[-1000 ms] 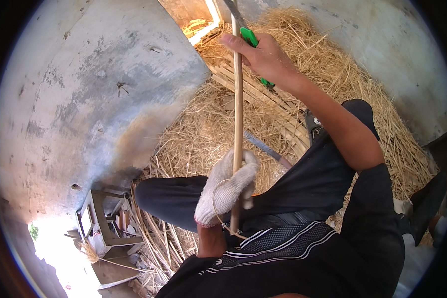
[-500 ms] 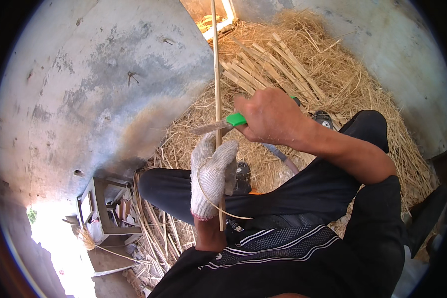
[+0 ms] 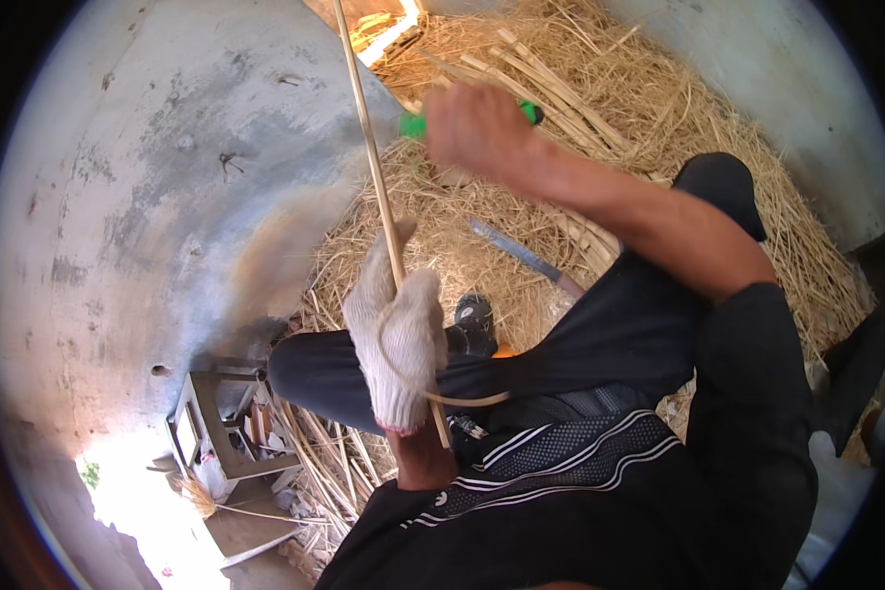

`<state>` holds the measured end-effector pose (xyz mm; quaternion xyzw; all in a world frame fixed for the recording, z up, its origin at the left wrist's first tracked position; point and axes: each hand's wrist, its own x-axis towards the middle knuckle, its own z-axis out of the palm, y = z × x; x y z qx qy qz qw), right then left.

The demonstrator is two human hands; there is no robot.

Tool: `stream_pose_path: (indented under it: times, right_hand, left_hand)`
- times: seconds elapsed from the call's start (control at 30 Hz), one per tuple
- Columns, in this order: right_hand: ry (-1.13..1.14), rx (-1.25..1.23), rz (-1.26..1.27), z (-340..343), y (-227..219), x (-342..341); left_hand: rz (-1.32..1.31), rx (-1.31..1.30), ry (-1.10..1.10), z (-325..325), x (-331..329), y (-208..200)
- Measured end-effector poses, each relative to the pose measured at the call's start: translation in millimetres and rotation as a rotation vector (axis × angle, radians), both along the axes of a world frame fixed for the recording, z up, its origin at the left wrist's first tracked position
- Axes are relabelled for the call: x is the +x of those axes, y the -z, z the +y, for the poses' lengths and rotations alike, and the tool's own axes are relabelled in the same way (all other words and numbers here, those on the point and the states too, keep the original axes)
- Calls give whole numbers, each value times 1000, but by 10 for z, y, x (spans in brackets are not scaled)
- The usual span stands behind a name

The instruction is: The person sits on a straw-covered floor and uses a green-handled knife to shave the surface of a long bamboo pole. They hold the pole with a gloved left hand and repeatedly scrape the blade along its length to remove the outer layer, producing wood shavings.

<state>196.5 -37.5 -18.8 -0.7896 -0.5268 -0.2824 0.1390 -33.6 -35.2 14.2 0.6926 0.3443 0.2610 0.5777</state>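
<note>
A long, thin wooden strip [image 3: 369, 138] slants up through my left hand [image 3: 398, 339], which wears a white knitted glove and is closed around it. The strip's lower end pokes out past the glove's cuff near my lap. Across the glove curls a narrow shaving [image 3: 472, 400]. Beyond the glove, my bare right hand [image 3: 487, 133] is wrapped round the green handle of a knife [image 3: 412, 125], near the strip's upper part. Motion smears the hand, and the blade cannot be made out; whether it touches the strip is unclear.
Straw-like shavings [image 3: 678, 147] cover the floor, with several split strips [image 3: 560, 98] on them. A long blade with a brown handle [image 3: 521, 251] lies beyond my bent leg. A small stool-like frame [image 3: 211, 433] stands left, by the pale wall [image 3: 167, 197].
My right hand has moved up and away along the strip with the knife. The strip's top has tilted left, and my gloved hand has shifted slightly left, still gripping it.
</note>
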Motion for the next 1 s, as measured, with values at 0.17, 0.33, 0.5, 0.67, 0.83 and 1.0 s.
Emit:
stream_pose_path:
  times: [0.17, 0.33, 0.5, 0.67, 0.83, 1.0]
  right_hand:
    - [157, 251, 349, 3, -212, 514]
    - [59, 273, 632, -202, -383, 115]
    - [-53, 194, 644, -420, -418, -115]
    - [-370, 211, 331, -486, -350, -453]
    - [-287, 368, 145, -261, -113, -504]
    - [-10, 106, -29, -43, -53, -201]
  left_hand:
    - [30, -135, 139, -191, -182, -118]
    - [-148, -272, 163, -100, -86, -95]
    - [-199, -203, 114, 0, -73, -89]
    - [-201, -244, 93, 57, -74, -96]
    - [-68, 33, 30, 85, -53, 109]
    - [-39, 51, -20, -80, -15, 77]
